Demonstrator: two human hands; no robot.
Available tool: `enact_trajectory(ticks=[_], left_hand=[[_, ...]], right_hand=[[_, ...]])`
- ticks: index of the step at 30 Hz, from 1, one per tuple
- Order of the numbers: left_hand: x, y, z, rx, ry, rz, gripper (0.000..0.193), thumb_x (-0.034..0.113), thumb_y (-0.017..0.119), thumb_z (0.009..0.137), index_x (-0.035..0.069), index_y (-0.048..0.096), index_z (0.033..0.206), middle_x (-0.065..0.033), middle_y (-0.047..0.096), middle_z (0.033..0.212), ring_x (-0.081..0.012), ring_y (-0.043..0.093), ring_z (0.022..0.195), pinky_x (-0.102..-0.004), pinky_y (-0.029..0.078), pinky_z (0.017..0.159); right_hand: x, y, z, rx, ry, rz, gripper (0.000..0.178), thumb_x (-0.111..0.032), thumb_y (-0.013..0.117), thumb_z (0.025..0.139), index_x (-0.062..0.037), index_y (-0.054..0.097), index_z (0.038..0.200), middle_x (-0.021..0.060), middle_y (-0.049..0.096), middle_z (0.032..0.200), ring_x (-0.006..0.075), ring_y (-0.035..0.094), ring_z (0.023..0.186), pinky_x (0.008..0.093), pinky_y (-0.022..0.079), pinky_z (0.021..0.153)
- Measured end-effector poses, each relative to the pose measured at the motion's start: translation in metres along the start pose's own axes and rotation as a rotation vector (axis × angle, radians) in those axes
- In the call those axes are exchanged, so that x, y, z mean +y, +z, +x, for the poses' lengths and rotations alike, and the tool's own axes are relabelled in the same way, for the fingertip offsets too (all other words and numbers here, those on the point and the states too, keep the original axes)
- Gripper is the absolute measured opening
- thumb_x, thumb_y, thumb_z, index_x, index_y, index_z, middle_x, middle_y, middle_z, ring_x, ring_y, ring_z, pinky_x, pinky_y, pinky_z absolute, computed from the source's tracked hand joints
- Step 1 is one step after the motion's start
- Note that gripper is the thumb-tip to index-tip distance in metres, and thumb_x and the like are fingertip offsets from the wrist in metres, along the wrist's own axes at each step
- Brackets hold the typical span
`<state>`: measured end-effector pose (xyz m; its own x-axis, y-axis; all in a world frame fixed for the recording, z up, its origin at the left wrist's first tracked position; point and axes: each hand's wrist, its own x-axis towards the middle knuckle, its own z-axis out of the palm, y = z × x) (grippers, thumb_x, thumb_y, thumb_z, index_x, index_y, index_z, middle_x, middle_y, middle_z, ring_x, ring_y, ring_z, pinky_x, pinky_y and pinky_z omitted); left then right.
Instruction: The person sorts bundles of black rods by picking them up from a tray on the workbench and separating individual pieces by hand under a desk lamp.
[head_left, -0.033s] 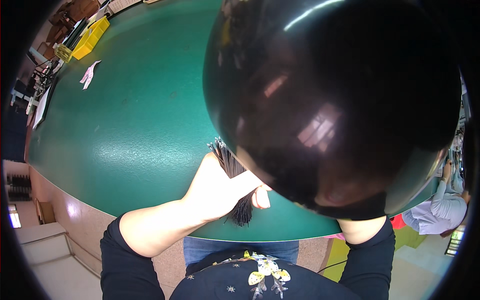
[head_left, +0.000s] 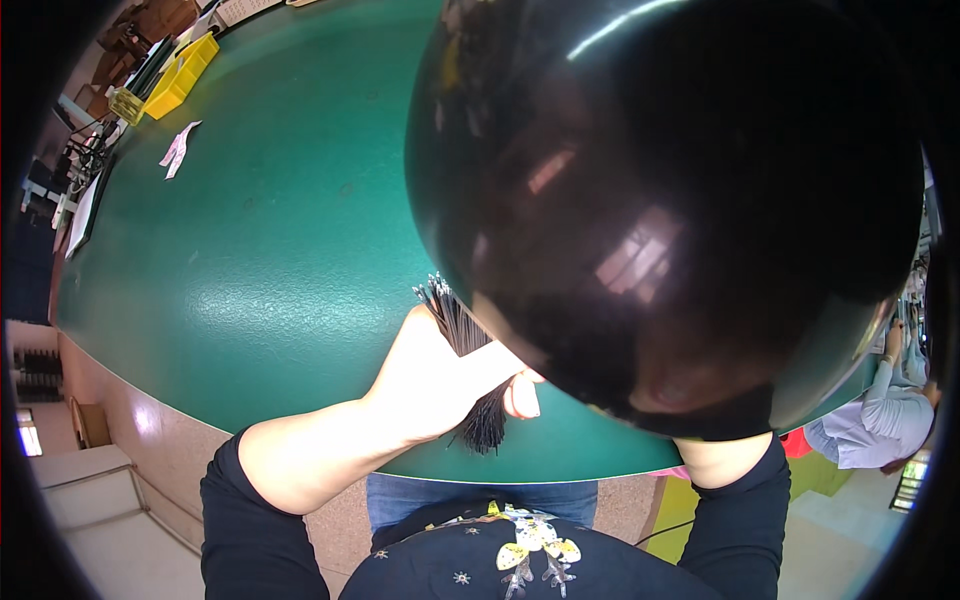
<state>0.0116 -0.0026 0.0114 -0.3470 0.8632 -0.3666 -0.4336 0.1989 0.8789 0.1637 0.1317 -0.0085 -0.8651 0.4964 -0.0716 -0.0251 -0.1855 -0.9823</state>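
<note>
My left hand (head_left: 440, 375) is closed around a bundle of thin black wires (head_left: 485, 422). Their light-coloured tips stick out above the thumb side, and the dark ends hang below the fingers. A large, glossy black rounded object (head_left: 660, 180) fills the upper right, close in front of the view, and covers part of the left fingers. Behind it my right hand is hidden; only the wrist (head_left: 722, 462) and dark sleeve show below its lower edge. What the right hand holds or touches cannot be seen.
The green tabletop (head_left: 270, 220) spreads under my hands. Toward the far left lie a pink-white strip (head_left: 180, 150) and a yellow bin (head_left: 183, 78), with cables and papers along the edge. At the far right another person (head_left: 880, 425) sits by the table.
</note>
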Motion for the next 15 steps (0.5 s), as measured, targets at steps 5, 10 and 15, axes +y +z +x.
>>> enact_trajectory(ticks=[5, 10, 15], left_hand=[[-0.003, -0.001, 0.001, -0.024, -0.026, -0.124, 0.012, -0.001, 0.050, 0.069, -0.008, 0.055, 0.060, -0.0134, 0.055, 0.054, -0.0169, 0.055, 0.049, -0.0259, 0.047, 0.052], [-0.003, 0.000, 0.000, -0.032, -0.032, -0.140, 0.012, -0.001, 0.050, 0.069, -0.009, 0.055, 0.061, -0.0140, 0.055, 0.054, -0.0183, 0.055, 0.048, -0.0267, 0.047, 0.051], [-0.005, 0.000, 0.001, -0.100, 0.003, -0.203, 0.013, 0.000, 0.050, 0.070, -0.010, 0.055, 0.064, -0.0147, 0.054, 0.053, -0.0197, 0.055, 0.046, -0.0288, 0.048, 0.050]], right_hand=[[0.000, -0.003, -0.004, 0.014, -0.007, -0.014, 0.027, 0.008, 0.050, 0.068, 0.0032, 0.048, 0.094, 0.0083, 0.054, 0.077, 0.0130, 0.052, 0.066, 0.0233, 0.043, 0.056], [-0.001, -0.001, -0.004, 0.027, -0.021, -0.028, 0.027, 0.008, 0.050, 0.068, 0.0032, 0.048, 0.094, 0.0084, 0.054, 0.078, 0.0132, 0.052, 0.066, 0.0234, 0.043, 0.056], [-0.002, 0.006, 0.003, 0.044, -0.030, -0.040, 0.028, 0.008, 0.051, 0.068, 0.0032, 0.048, 0.095, 0.0086, 0.054, 0.078, 0.0134, 0.052, 0.067, 0.0236, 0.043, 0.057]])
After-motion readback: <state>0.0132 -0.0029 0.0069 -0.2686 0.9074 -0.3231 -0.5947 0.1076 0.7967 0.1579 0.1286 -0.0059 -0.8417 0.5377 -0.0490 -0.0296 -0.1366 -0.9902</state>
